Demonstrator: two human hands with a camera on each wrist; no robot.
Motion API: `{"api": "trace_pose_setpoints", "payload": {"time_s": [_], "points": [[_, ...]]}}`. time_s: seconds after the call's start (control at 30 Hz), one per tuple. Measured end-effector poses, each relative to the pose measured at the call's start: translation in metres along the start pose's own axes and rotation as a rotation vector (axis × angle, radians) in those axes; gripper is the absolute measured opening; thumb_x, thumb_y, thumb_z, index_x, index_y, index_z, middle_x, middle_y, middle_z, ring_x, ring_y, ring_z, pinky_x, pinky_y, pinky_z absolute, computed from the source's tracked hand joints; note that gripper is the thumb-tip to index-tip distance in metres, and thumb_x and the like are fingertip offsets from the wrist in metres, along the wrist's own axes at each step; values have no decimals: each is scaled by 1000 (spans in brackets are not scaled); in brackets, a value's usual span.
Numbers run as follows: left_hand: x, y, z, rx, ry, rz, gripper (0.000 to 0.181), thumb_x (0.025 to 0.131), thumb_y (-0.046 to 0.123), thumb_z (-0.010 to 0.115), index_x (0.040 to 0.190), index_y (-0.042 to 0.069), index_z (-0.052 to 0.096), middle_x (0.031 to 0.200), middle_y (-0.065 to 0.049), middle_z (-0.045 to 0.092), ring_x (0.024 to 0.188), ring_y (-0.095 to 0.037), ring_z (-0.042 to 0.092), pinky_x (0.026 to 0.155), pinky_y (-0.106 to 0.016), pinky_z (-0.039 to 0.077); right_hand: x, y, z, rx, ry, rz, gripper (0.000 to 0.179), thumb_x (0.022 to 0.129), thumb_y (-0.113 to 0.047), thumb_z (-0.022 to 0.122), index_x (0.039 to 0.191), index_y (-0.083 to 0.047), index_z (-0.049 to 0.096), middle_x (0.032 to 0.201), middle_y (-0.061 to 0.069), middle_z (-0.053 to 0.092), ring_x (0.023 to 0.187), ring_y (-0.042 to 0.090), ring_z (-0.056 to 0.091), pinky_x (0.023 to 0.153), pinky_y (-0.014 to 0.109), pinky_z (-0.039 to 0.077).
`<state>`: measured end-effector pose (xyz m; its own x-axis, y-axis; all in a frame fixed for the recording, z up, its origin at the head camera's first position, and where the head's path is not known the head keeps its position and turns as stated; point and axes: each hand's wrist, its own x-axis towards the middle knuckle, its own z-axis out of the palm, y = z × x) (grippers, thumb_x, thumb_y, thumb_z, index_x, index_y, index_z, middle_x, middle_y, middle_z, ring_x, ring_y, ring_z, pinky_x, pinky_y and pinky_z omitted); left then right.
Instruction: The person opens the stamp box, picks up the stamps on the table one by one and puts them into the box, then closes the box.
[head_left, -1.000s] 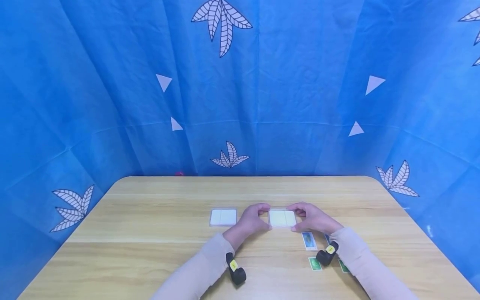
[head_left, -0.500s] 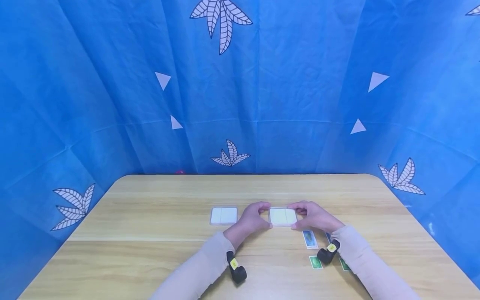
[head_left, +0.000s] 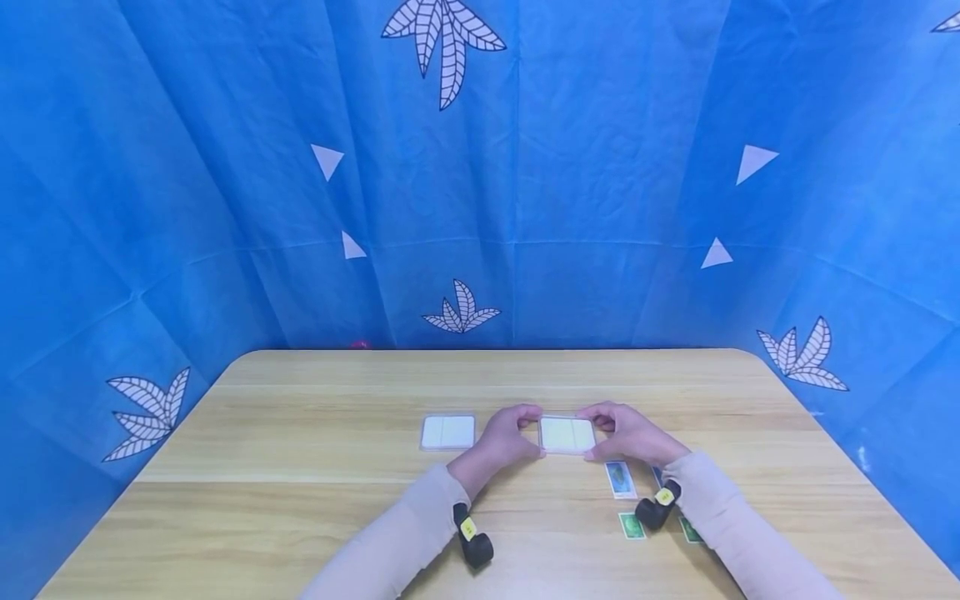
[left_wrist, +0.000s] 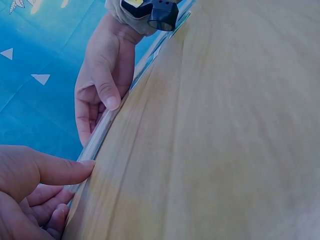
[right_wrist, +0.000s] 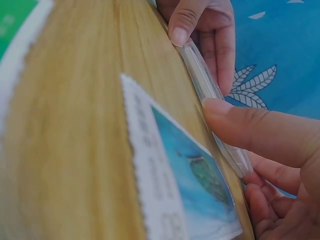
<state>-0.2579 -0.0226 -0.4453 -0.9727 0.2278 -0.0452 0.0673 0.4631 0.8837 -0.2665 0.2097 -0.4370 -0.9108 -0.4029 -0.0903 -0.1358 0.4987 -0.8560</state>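
Observation:
A flat clear plastic case with a white, two-part inside lies near the middle of the table. My left hand pinches its left edge between thumb and fingers. On the opposite edge, my right hand grips the case the same way. Seen edge-on in the right wrist view, the thin case sits at or just over the tabletop; whether it touches is unclear. A blue stamp with a sea-turtle-like picture lies just below the right hand.
A second similar case lies to the left. Green stamps and another blue stamp lie near the right wrist, partly hidden by the arm and its camera. A blue patterned curtain stands behind the wooden table.
The head view has shifted very slightly. Both hands keep their hold on the case, with no clear movement.

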Motion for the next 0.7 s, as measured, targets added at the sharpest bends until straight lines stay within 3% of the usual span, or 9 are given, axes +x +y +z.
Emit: {"api": "trace_pose_setpoints", "payload": {"time_s": [0.7], "points": [[0,1,1,2,9,-14,61,64,3,81,121,12,61,119,0,63,114,-24,53,99,-38,44,1,4,-1,60,13,12,62,66,-9,82,122,-2,57,107,11,57,96,25,51,82,33,44]]}}
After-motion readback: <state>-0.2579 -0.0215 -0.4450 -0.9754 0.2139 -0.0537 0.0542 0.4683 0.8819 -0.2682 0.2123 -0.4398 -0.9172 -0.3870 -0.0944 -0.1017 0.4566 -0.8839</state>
